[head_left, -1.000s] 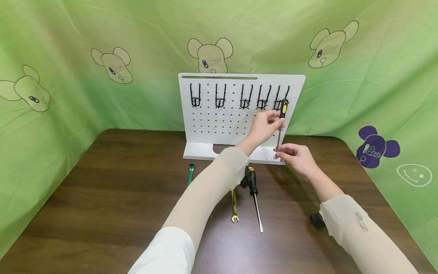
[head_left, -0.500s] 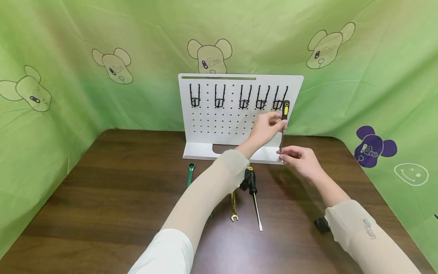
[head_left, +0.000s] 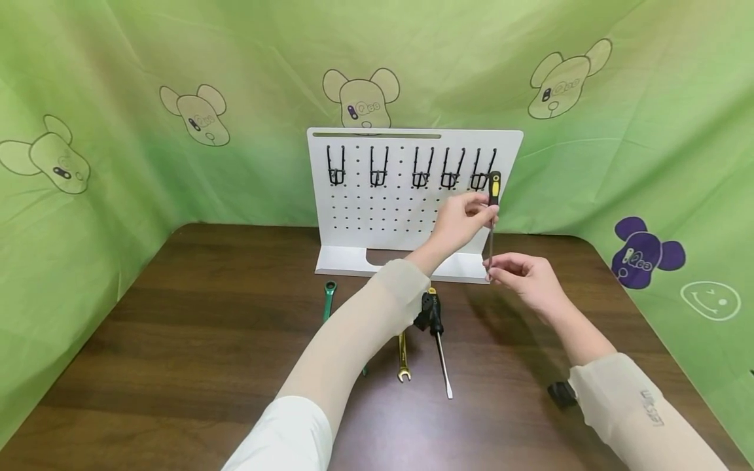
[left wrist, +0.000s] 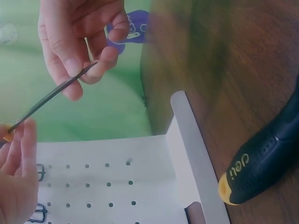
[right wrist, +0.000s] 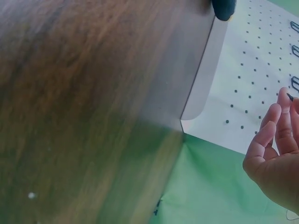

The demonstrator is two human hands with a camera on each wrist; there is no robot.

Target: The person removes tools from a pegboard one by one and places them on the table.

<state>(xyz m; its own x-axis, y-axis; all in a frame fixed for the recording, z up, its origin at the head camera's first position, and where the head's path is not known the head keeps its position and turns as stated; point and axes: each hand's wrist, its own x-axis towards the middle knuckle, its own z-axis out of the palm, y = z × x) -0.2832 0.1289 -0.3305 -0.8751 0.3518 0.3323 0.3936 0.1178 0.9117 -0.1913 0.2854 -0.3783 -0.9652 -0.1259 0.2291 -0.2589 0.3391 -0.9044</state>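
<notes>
A thin screwdriver with a black and yellow handle [head_left: 494, 186] stands nearly upright before the right end of the white pegboard [head_left: 377, 209]. My left hand [head_left: 461, 221] holds it just below the handle, close under the rightmost black hook [head_left: 480, 180]. Lower down, my right hand [head_left: 530, 281] pinches the tip end between thumb and fingers. In the left wrist view the bare shaft [left wrist: 51, 95] runs slantwise from one hand to the other. The dark tip [right wrist: 290, 97] shows at the right fingertips in the right wrist view.
Several black hooks [head_left: 378, 175] line the pegboard. On the brown table [head_left: 235, 327] lie a larger black-handled screwdriver [head_left: 443, 353], a gold wrench [head_left: 403, 360] and a green wrench [head_left: 328, 301], partly hidden by my left arm. Green printed cloth [head_left: 265, 170] hangs around the table.
Both hands have shifted slightly to the right with the screwdriver, which stands more upright now. The tools on the table have stayed put.
</notes>
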